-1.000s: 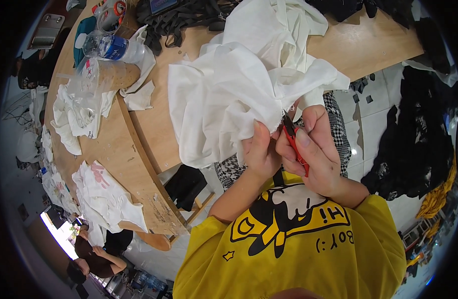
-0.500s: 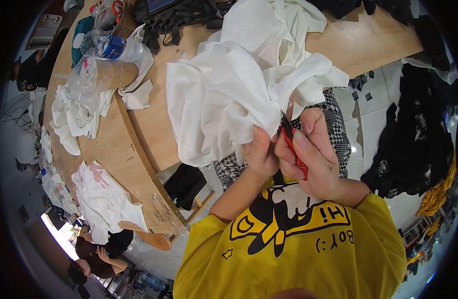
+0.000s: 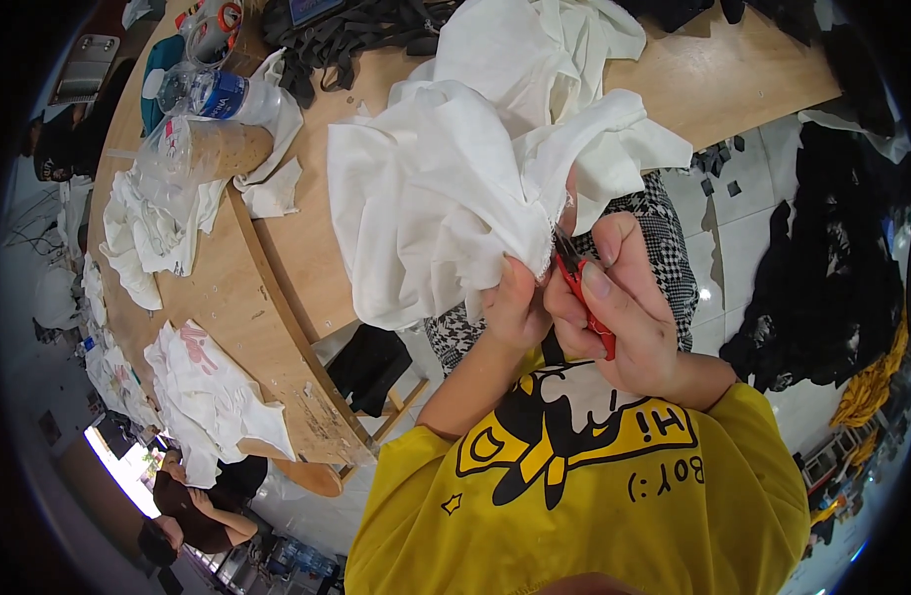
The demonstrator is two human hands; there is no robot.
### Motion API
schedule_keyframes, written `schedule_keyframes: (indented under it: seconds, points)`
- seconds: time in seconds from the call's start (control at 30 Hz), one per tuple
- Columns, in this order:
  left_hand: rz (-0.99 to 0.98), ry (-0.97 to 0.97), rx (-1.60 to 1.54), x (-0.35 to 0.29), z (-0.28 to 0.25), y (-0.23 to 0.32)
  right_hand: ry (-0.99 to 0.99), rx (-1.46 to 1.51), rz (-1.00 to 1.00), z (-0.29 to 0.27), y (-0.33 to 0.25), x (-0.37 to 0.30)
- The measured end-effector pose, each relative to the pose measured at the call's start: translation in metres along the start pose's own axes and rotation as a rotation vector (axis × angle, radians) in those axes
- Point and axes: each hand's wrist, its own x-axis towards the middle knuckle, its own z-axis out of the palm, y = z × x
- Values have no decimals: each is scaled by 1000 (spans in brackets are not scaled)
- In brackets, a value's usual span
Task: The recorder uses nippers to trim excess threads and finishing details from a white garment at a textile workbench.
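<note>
White, wrinkled cloth (image 3: 426, 198) lies partly on the light-brown wooden table (image 3: 723, 74). Off the table's near edge, the left hand (image 3: 520, 307), nearly closed, pinches it; the right hand (image 3: 629, 312) curls around small, red-handled metal snips (image 3: 571, 274).

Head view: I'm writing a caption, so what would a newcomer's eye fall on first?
Probably the yellow shirt, filling the lower middle. Just above it, the right hand holds red snips at the edge of a white cloth, which the left hand pinches. At the right, a black heap lies on the tiled floor.
</note>
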Motion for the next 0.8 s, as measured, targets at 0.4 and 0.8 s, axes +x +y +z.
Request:
schedule_keyframes:
  seconds: [0.4,0.8]
  points:
    - [56,-1,131,4,7,0,-29,-10,-20,-4,3,4]
    - [164,77,-231,10,2,-2,-3,-6,69,-2,-1,1]
